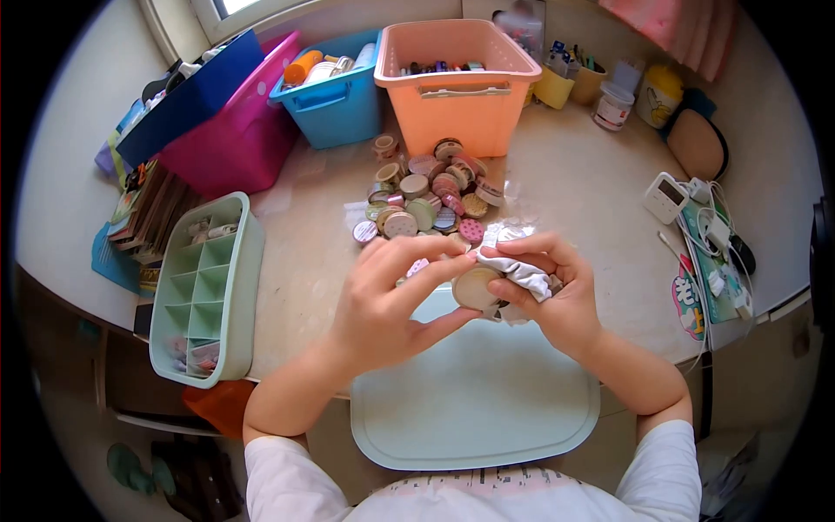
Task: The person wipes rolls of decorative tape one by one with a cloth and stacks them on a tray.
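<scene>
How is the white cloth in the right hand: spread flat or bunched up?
Bunched up: the white cloth shows creases and folds, gathered in the right hand.

Likely home, desk area. Indicators: desk [565, 174] near window [233, 7], pink hanging fabric [674, 30], storage bins [457, 109], books [161, 213], pen holder [554, 90].
</scene>
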{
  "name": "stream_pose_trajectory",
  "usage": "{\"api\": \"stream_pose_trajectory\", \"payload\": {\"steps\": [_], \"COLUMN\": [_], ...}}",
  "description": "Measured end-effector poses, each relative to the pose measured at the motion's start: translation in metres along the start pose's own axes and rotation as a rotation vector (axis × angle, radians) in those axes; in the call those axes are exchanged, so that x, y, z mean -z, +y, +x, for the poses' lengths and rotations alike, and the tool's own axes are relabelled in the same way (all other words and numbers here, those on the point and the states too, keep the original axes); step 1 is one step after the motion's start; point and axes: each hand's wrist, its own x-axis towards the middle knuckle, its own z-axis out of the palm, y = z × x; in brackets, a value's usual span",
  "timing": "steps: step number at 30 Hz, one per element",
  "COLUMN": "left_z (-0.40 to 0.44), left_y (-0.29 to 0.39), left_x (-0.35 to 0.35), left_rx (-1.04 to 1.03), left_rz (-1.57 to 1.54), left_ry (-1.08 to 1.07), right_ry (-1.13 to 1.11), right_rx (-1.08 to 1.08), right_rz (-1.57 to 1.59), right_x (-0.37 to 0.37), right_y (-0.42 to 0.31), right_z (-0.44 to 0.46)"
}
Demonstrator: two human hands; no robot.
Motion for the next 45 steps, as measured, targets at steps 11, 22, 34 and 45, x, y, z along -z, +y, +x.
{"api": "stream_pose_trajectory", "payload": {"steps": [11,22,34,45], "left_z": [0.003,0.002,0.015,0.0], "left_y": [-0.061,-0.059,-0.041,-0.008], "left_x": [0.085,0.082,0.059,0.01], "left_rx": [0.21,0.337,0.05,0.132], "left_rz": [-0.275,-0.201,-0.364,-0.321], "left_ry": [-0.548,-0.766,-0.348,-0.134], "right_ry": [0.177,-0.156,-0.367,-0.207], "right_rx": [-0.09,-0.294,-0.366,0.055], "right_rz": [-0.252,-1.016,-1.11,-0.276], "right_x": [0.074,0.12,0.112,-0.005], "right_y": [-0.038,-0.036,-0.01,-0.009], "right_z": [0.032,0.031,0.04,-0.001]}}
